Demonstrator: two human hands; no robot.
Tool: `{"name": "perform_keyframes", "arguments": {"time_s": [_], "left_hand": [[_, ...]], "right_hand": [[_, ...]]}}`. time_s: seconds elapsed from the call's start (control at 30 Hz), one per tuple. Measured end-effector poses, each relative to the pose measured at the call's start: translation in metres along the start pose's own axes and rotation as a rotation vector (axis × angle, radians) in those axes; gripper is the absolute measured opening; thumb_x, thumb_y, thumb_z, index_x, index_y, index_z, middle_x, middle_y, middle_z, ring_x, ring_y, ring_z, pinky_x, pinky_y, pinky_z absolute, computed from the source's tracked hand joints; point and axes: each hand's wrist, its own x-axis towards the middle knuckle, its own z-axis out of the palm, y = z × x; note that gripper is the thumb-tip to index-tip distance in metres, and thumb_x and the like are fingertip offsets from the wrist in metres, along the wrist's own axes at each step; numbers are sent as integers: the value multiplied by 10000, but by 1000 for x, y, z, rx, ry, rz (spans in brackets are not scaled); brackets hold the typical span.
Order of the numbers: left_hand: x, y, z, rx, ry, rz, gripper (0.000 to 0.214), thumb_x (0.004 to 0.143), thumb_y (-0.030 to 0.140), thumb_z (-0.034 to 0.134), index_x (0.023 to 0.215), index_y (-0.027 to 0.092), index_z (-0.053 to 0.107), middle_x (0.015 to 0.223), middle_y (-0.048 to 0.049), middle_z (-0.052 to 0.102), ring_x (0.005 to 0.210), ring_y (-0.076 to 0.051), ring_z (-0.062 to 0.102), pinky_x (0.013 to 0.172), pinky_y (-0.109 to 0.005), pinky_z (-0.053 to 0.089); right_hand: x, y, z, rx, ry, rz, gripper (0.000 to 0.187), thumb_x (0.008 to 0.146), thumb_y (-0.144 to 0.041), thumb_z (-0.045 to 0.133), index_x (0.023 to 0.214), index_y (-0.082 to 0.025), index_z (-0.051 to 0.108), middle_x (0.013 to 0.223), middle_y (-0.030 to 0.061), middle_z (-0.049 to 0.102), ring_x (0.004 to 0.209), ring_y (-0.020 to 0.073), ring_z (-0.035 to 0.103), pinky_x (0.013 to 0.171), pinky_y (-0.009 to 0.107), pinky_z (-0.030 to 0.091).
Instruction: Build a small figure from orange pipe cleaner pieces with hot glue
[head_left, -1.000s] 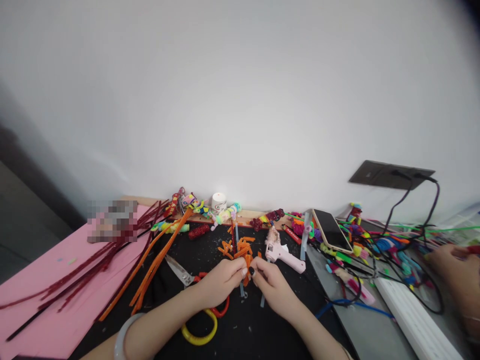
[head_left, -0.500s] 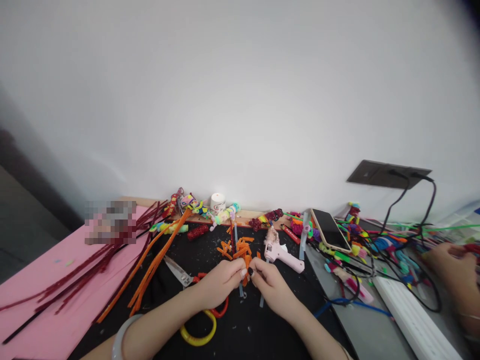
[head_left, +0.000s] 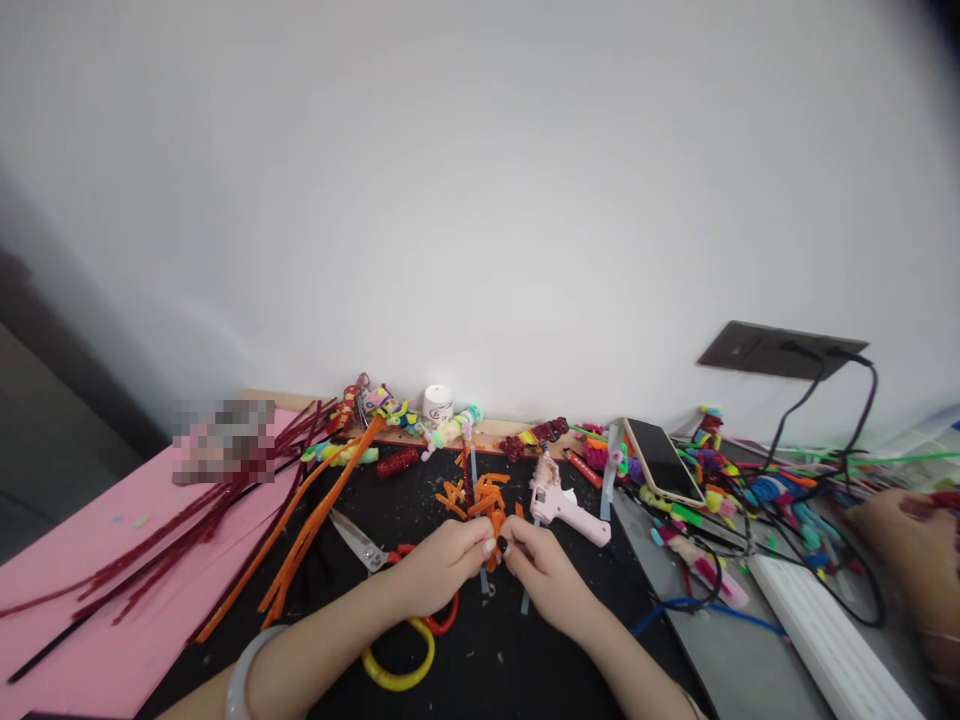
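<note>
My left hand (head_left: 441, 568) and my right hand (head_left: 546, 575) meet fingertip to fingertip over the black mat (head_left: 480, 660). Both are closed in a pinch on a short orange pipe-cleaner piece (head_left: 495, 522) held between them. Just beyond lies a heap of cut orange pieces (head_left: 474, 495). A pale bangle (head_left: 244, 670) circles my left wrist. A pink glue gun (head_left: 564, 504) rests right of the heap. Scissors (head_left: 358, 540) lie left of my left hand.
Long orange pipe cleaners (head_left: 315, 520) and dark red ones (head_left: 150, 550) spread over pink sheets (head_left: 90, 610) at left. A yellow ring (head_left: 399, 668) lies under my left forearm. A phone (head_left: 660, 460), cables and a white power strip (head_left: 825, 630) crowd the right, where another person's hand (head_left: 911, 550) works.
My hands stay pinched together in the same spot. The other person's hand at the right edge has shifted slightly.
</note>
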Motion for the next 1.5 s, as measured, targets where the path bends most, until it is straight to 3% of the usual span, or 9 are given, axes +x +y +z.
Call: {"name": "perform_keyframes", "arguments": {"time_s": [0.63,1.17,1.5], "left_hand": [[0,2,-1,2,4,32,284,938,318,325,687,191,363,567,63,329,535,-110,330,540,-244,260],[-2,-2,0,31,95,127,295,931,273,354,652,185,321,562,65,330,529,-94,330,535,-226,256],[-4,3,-1,59,65,128,262,928,243,360,673,182,354,575,62,351,542,-96,359,541,-226,261]], "right_hand": [[-1,-1,0,26,-14,2,185,869,-158,417,687,-191,423,637,-49,382,595,111,351,560,230,286],[-2,-3,-2,150,-19,-3,228,910,-267,431,700,-183,454,634,-43,419,596,110,366,567,238,285],[-4,-1,-1,171,11,8,199,924,-259,415,745,-187,462,628,-49,426,587,109,371,572,245,286]]}}
